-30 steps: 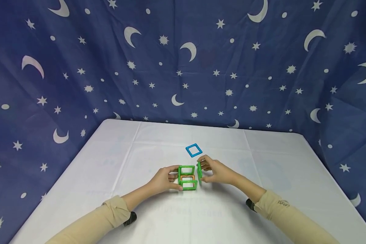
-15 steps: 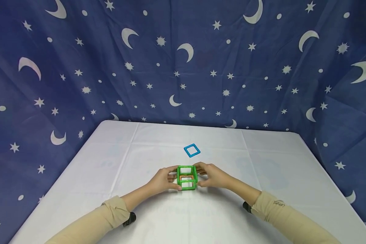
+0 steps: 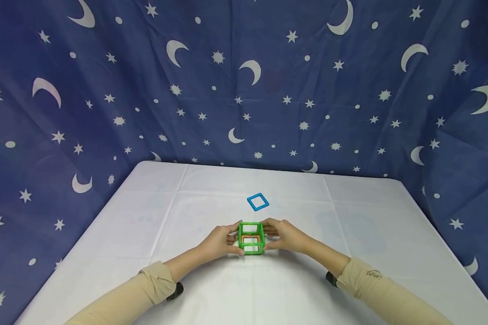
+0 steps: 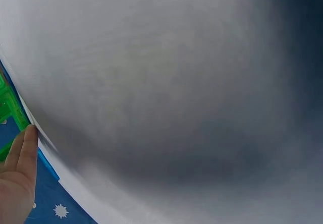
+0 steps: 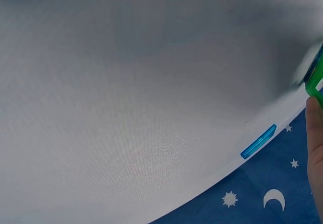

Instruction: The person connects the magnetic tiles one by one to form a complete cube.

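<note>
A small open-topped box of green square magnetic tiles (image 3: pixel 252 244) stands on the table, its four walls upright around an orange magnetic tile (image 3: pixel 250 236) at the bottom. My left hand (image 3: pixel 217 243) grips the box's left side, thumb at the near corner and fingers toward the far one. On the opposite side, my right hand (image 3: pixel 288 237) holds the right-hand green wall between thumb and fingers. Only a corner of the green box (image 5: pixel 314 85) shows in the right wrist view, with fingertips at it. The left wrist view catches green tile edges (image 4: pixel 17 110) beside the fingers.
A blue square magnetic tile (image 3: pixel 251 204) lies flat on the table just beyond the box. White cloth (image 3: pixel 211 289) covers the table. Behind it hangs a dark blue curtain (image 3: pixel 211 171) with moons and stars.
My right hand has brought a separate green tile leftward against the box, so its right side is now walled. The near wall now meets that tile. My left hand has kept its place.
</note>
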`<state>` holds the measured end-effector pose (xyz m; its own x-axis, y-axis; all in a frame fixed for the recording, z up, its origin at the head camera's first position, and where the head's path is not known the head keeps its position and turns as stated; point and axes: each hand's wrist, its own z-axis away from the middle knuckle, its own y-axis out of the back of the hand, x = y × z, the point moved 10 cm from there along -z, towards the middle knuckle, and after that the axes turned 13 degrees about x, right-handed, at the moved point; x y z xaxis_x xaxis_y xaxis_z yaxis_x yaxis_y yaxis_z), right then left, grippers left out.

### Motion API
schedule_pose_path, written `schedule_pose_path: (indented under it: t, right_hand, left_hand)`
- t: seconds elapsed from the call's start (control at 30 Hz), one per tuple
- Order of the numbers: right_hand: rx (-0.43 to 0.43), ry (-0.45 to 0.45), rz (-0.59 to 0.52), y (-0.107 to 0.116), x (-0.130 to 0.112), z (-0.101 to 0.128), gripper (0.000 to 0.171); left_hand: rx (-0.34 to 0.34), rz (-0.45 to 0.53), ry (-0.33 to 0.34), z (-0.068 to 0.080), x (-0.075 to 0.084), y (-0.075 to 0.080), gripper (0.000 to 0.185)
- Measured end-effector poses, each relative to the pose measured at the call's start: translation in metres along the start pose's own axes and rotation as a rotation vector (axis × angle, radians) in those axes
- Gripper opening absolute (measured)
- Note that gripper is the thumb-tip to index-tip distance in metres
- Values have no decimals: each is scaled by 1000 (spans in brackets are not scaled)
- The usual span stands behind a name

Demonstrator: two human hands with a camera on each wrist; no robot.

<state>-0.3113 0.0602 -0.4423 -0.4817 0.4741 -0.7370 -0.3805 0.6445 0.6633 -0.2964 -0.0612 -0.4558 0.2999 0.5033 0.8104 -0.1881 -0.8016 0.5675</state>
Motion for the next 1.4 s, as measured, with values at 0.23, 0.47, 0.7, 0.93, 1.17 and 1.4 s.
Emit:
schedule_pose_path:
  t: [0.23, 0.47, 0.7, 0.93, 1.17, 1.4]
  right_hand:
    - [-33, -46, 18, -5, 3, -1, 69]
    - [-6, -41, 124, -8, 2, -2, 67]
    - [30, -19, 148, -6, -1, -2, 62]
    - [34, -11, 110, -5, 2, -4, 60]
    - [-14, -37, 124, -6, 0, -4, 61]
    - [-69, 14, 231, 0, -1, -6, 60]
  left_hand:
    - [10, 45, 27, -1, -5, 0, 88]
    - [9, 88, 41, 0, -4, -1, 85]
    - [8, 36, 17, 0, 0, -1, 83]
    - [14, 9, -3, -4, 0, 1, 82]
    - [2, 68, 15, -5, -4, 0, 81]
    - [-23, 104, 70, -3, -9, -2, 79]
